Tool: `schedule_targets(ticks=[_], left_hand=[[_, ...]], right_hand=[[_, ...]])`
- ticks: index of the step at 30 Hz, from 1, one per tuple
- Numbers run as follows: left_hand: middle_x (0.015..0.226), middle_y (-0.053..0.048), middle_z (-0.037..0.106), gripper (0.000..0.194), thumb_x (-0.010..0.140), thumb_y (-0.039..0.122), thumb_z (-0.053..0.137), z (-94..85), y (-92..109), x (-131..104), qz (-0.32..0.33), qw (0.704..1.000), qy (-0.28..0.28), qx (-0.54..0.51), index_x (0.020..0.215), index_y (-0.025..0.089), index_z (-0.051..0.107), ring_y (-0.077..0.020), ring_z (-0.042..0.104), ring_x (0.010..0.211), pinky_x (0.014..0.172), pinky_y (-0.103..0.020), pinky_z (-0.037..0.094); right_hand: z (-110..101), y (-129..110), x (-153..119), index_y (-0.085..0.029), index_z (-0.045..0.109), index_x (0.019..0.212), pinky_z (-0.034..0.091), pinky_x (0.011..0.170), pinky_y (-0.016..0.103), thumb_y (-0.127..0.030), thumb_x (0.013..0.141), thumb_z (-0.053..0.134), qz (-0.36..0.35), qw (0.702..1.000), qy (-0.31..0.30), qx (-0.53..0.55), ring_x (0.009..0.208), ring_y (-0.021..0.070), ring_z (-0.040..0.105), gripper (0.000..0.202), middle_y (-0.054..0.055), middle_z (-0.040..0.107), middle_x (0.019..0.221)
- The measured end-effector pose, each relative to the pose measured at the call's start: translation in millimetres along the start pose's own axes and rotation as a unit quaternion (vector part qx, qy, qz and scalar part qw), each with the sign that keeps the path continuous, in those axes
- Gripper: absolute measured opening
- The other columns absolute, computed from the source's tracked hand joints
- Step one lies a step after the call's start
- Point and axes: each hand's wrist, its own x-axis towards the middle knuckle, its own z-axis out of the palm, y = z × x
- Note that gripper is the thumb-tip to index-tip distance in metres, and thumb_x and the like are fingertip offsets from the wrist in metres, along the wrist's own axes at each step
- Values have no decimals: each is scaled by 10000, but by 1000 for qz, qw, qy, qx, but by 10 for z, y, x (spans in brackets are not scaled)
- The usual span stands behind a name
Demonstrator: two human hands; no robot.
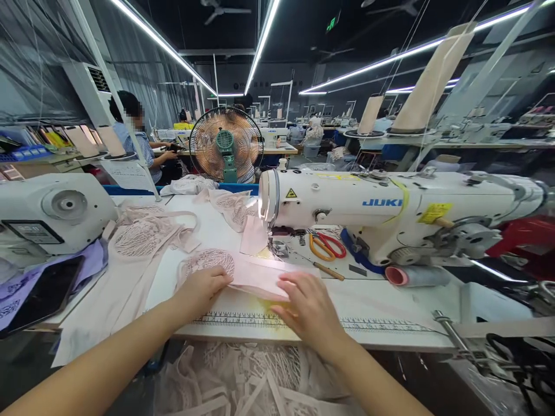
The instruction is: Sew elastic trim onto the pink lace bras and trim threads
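A pale pink garment piece with a lace cup and a smooth fabric band lies in front of the needle of a white sewing machine. My left hand is closed on its near edge, beside the lace, with fingertips pressed together. At the right part of the band is my right hand, its fingertips touching the cloth and its thumb held apart below. Under the lit presser foot the cloth lies close by; whether it is clamped there I cannot tell.
Scissors with red and orange handles, a wooden-handled awl and a thread cone lie under the machine arm. More lace pieces and a phone are at left. A ruler tape runs along the table's front; garments hang below.
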Motion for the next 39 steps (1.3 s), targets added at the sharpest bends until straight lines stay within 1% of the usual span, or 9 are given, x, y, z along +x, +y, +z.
schedule_targets(ticks=[4, 7, 10, 14, 20, 27, 32, 36, 39], left_hand=[[792, -52, 614, 306, 896, 150, 339, -61, 46, 69, -8, 1000, -15, 21, 957, 176, 637, -166, 584, 697, 583, -252, 445], [774, -42, 608, 303, 894, 149, 345, -91, 71, 85, -16, 999, -33, 33, 908, 179, 646, -164, 580, 690, 587, -251, 434], [751, -27, 596, 293, 892, 145, 357, -97, 83, 79, -27, 998, -45, 38, 878, 185, 647, -156, 572, 671, 573, -241, 416], [740, -17, 585, 265, 895, 155, 384, -86, 103, 68, -35, 997, -52, 41, 819, 183, 637, -151, 563, 667, 574, -239, 404], [737, -25, 581, 252, 918, 208, 403, -67, 134, 66, -20, 996, -49, 76, 787, 166, 613, -159, 549, 664, 559, -253, 379], [689, -30, 568, 304, 922, 165, 350, -73, 108, 72, 61, 984, -66, 153, 733, 164, 588, -173, 494, 619, 546, -288, 337], [650, -29, 557, 277, 907, 139, 355, -43, 102, -14, 115, 973, -64, 188, 730, 168, 566, -171, 466, 557, 493, -291, 302], [688, -34, 585, 249, 909, 121, 315, 33, 23, -143, 131, 972, -46, 192, 993, 155, 546, -185, 497, 565, 486, -290, 312], [703, -27, 591, 344, 898, 104, 289, 83, -42, -213, 132, 973, -32, 189, 1207, 167, 428, -191, 509, 574, 496, -287, 319]], right_hand=[[330, -316, 308, -204, 575, 829, 398, 752, 328, -169, 798, 597, -27, 999, 1, 39, 889, 200, 555, 51, 37, 662, 955], [542, -383, 407, -206, 577, 755, 374, 708, 315, -141, 804, 591, -26, 999, 15, 31, 812, 179, 562, 83, 14, 675, 882], [624, -377, 417, -205, 578, 721, 358, 710, 301, -146, 827, 583, -29, 999, 14, 38, 777, 151, 568, 121, -4, 681, 822], [609, -376, 400, -201, 566, 698, 345, 699, 289, -135, 837, 566, -33, 998, -2, 50, 752, 126, 582, 154, -20, 687, 784], [600, -398, 404, -196, 565, 696, 330, 698, 308, -142, 836, 561, -22, 999, -17, 44, 733, 139, 584, 149, -11, 679, 757], [628, -388, 384, -191, 569, 703, 328, 701, 309, -141, 846, 541, -32, 999, -30, 30, 724, 149, 563, 154, 7, 668, 755], [558, -273, 199, -185, 566, 710, 325, 661, 296, -76, 838, 497, -46, 997, -63, 15, 671, 148, 531, 182, 7, 632, 695], [381, -83, -36, -184, 533, 643, 309, 579, 291, -61, 836, 439, -26, 996, -88, 5, 592, 159, 483, 247, 16, 585, 620], [206, 41, -161, -185, 547, 686, 336, 586, 281, -105, 874, 410, -11, 995, -102, 12, 639, 169, 517, 246, 27, 603, 657]])
